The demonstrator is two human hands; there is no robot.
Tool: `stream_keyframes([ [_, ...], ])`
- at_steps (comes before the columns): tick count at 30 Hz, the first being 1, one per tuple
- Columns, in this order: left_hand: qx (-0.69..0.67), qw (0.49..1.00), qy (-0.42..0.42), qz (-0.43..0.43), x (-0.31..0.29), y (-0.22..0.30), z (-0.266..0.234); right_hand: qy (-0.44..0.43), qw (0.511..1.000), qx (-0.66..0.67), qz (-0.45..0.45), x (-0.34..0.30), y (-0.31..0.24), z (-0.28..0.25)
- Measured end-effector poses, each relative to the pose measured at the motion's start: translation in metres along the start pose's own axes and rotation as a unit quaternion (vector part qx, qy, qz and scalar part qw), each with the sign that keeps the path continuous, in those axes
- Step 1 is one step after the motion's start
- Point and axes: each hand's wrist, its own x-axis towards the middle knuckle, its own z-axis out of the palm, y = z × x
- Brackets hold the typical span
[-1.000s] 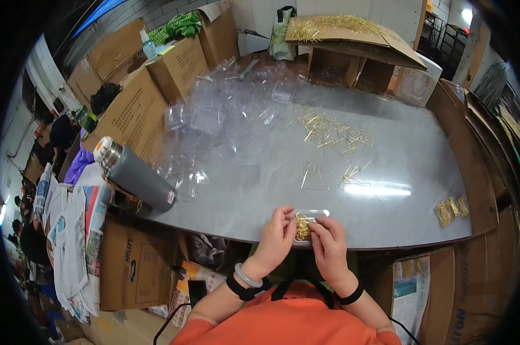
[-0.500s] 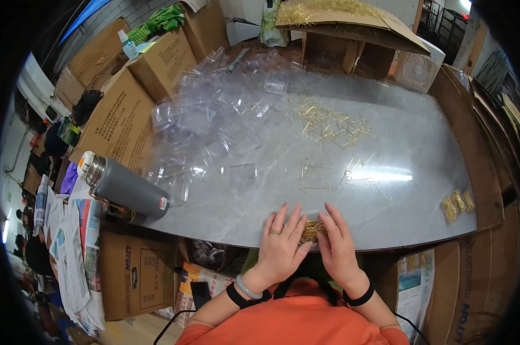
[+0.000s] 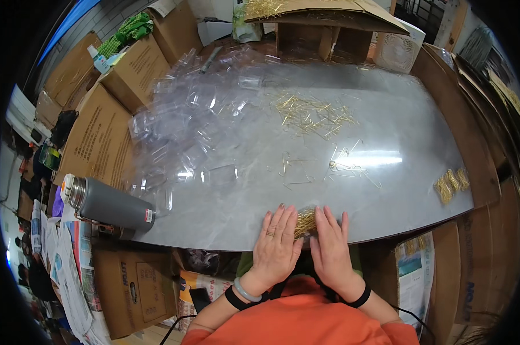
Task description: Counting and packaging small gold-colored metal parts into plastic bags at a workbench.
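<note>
A bundle of thin gold wire hooks (image 3: 305, 223) lies at the near edge of the grey table, between my two hands. On its left side my left hand (image 3: 275, 244) is flat with fingers stretched out, its inner edge against the wires. My right hand (image 3: 332, 250) mirrors it on the right, fingers straight and touching the bundle's other side. Both palms partly hide the ends of the bundle. Beyond the hands, a few loose gold wire hooks (image 3: 352, 165) are scattered, with a larger loose pile (image 3: 314, 115) farther back.
Clear plastic boxes (image 3: 197, 115) cover the table's left side. A grey thermos (image 3: 113, 204) lies tilted at the left edge. Several gold wire bundles (image 3: 451, 184) sit at the right edge. Cardboard boxes (image 3: 99, 141) and a small white fan (image 3: 397, 50) border the table.
My fingers have straightened and flattened along the sides of the bundle; the left thumb has drawn in beside its hand. More of the wires shows. The whole view has shifted slightly.
</note>
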Motion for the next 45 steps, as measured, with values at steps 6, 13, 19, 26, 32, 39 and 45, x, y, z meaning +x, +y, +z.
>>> stream_keyframes([
  [6,0.012,1.000,0.024,0.007,-0.001,-0.001,0.002,0.073,0.995,0.064,0.036,0.001,0.007,0.005],
  [13,0.009,0.998,0.060,0.012,-0.002,-0.005,0.010,0.109,0.993,0.014,0.034,-0.002,0.000,0.009],
  [19,-0.060,0.989,0.133,0.013,-0.004,-0.011,0.016,0.051,0.998,-0.018,0.027,0.031,-0.012,0.007],
  [26,-0.085,0.987,0.139,0.000,-0.004,-0.013,0.016,0.035,0.995,0.056,0.077,0.030,-0.005,0.022],
  [32,-0.160,0.984,0.079,0.001,-0.005,-0.011,-0.005,-0.025,0.999,-0.012,0.033,0.027,-0.008,0.015],
  [39,-0.132,0.989,0.066,0.016,-0.009,-0.013,-0.009,-0.023,0.988,-0.150,-0.030,0.021,-0.013,0.010],
  [45,-0.175,0.981,0.083,0.006,-0.027,-0.019,-0.008,0.023,0.999,-0.023,0.009,0.026,-0.009,0.021],
])
